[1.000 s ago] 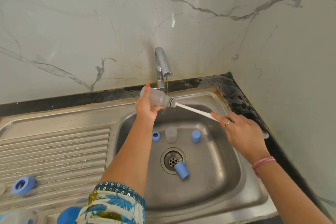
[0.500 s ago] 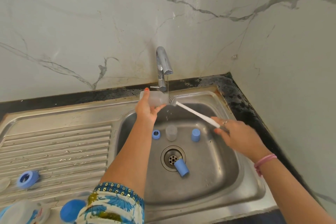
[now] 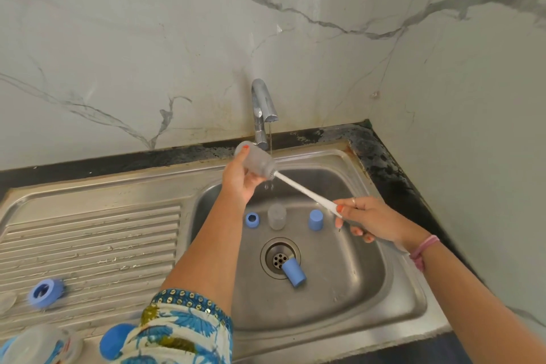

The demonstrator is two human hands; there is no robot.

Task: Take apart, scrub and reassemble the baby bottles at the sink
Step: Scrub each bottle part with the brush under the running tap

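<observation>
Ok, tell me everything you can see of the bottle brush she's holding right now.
The bottle brush has a thin white handle running diagonally from the right hand, which pinches its lower end, up-left into the mouth of the clear bottle gripped by the left hand. Its bristle head is inside the bottle, blurred through the wall. It hangs over the sink, under the tap.
</observation>
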